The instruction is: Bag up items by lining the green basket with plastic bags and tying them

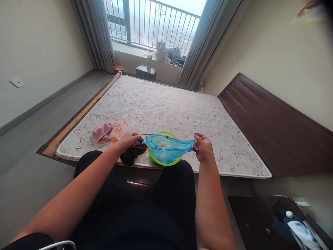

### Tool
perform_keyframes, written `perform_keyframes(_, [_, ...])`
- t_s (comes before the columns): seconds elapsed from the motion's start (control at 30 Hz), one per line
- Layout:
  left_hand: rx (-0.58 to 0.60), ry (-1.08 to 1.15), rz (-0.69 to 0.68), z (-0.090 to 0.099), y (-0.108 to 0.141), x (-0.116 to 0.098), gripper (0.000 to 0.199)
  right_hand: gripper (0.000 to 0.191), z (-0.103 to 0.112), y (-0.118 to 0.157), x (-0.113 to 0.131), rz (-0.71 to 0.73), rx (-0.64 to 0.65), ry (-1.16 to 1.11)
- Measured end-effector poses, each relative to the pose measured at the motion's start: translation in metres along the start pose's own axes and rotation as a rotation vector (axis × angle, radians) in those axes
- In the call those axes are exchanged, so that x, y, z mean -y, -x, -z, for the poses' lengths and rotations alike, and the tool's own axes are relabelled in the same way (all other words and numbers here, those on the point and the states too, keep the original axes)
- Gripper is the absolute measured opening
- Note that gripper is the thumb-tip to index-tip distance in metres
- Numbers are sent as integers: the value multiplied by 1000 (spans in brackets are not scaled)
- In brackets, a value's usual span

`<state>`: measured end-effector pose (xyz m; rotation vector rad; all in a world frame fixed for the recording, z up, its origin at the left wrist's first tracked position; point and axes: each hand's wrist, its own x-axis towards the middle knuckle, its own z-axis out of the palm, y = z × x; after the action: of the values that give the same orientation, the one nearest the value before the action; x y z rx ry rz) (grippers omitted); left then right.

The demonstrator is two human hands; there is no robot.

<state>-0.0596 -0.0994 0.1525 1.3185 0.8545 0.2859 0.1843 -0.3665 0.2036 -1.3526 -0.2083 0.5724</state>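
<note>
My left hand (126, 141) and my right hand (203, 147) stretch a translucent blue plastic bag (166, 147) between them, each pinching one end. Red drawstrings (156, 134) run along its top and bottom edges. The bag hangs over a lime-green plastic basin (166, 163), hiding most of it, and something pale shows through the plastic. Just under my left hand lies a dark crumpled cloth (130, 155), touching the basin's side. Further left sit a pink towel (102, 132) and a clear plastic bag with orange print (118, 131).
All this rests on a bare letter-print mattress (161, 104) in a wooden bed frame, with a dark brown headboard (267, 121) at right. A dark cabinet (249, 222) with white items stands at lower right. My black-clothed lap fills the near edge.
</note>
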Motion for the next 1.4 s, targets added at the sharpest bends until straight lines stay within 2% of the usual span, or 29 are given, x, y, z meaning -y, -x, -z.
perform_keyframes(0.07, [-7,67,-43,8,7,-14,31,50,11,4,17,1,17,24])
perform_keyframes(0.13, [-50,234,-129,9,15,-29,31,51,14,11,33,53,37,17])
perform_keyframes(0.23, [-133,385,-254,-2,28,-52,34,47,6,22,49,173,91,104])
perform_keyframes(0.33, [-193,380,-395,-20,38,-72,37,36,-12,30,57,347,99,210])
perform_keyframes(0.43, [-90,366,-561,-40,46,-85,32,28,-32,36,61,547,82,260])
perform_keyframes(0.5, [13,362,-664,-53,51,-91,30,27,-46,40,62,616,145,234])
perform_keyframes(0.57, [128,339,-729,-64,56,-95,37,29,-59,46,62,644,240,162])
perform_keyframes(0.7, [328,244,-761,-83,66,-96,53,37,-77,57,58,624,391,71])
perform_keyframes(0.83, [384,182,-781,-94,74,-92,66,41,-83,64,56,596,449,73])
perform_keyframes(0.97, [358,169,-773,-105,75,-84,74,47,-85,71,57,635,475,118])
perform_keyframes(1.07, [352,176,-786,-115,74,-76,78,45,-88,78,58,685,477,198])
perform_keyframes(1.13, [334,164,-792,-120,75,-70,74,41,-90,84,57,718,420,281])
perform_keyframes(1.2, [262,158,-789,-123,77,-66,62,38,-90,88,56,745,331,334])
perform_keyframes(1.3, [163,199,-746,-120,83,-64,48,39,-87,91,53,745,257,277])
perform_keyframes(1.4, [196,234,-673,-116,89,-67,51,42,-83,89,48,700,271,138])
